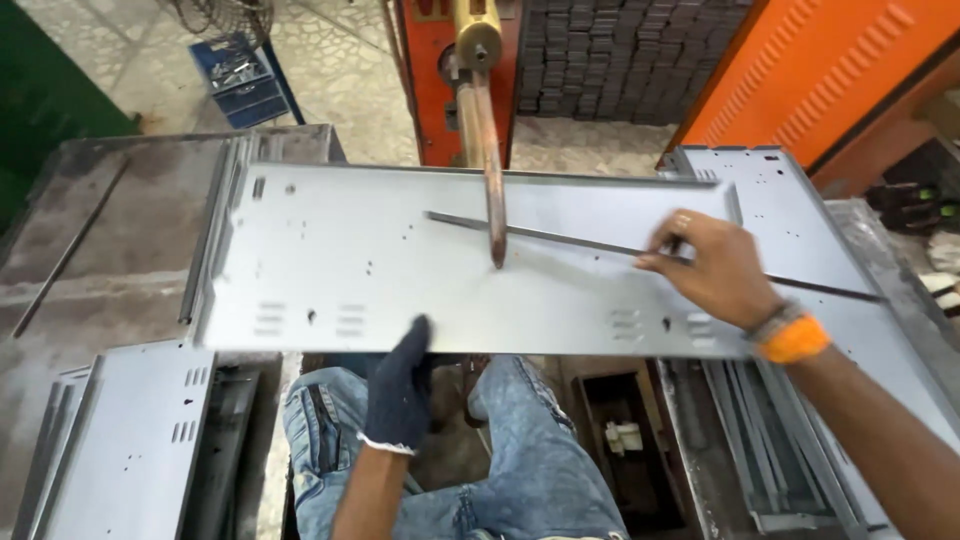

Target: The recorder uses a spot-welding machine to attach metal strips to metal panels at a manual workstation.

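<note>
To the left of the large flat grey sheet-metal panel with punched holes and louvre slots point(400, 270) sits a dark worn steel bench top point(100, 240), and below that bench, nearer me, lies another grey slotted panel point(130, 440). The big panel lies with its long axis running left to right across the person's lap. At its near edge, a little left of centre, the left hand in a dark knitted glove point(402, 385) grips the rim, fingers curled up over the sheet. Just right of that, the long copper-coloured welding electrode arm point(487, 150) comes down from the orange machine and touches a thin dark steel strip point(560, 238) lying on the panel; the strip slants gently down to the right. Further right, the bare right hand with an orange wristband point(705, 268) pinches that strip between its fingertips, much nearer to it than the gloved hand.
</note>
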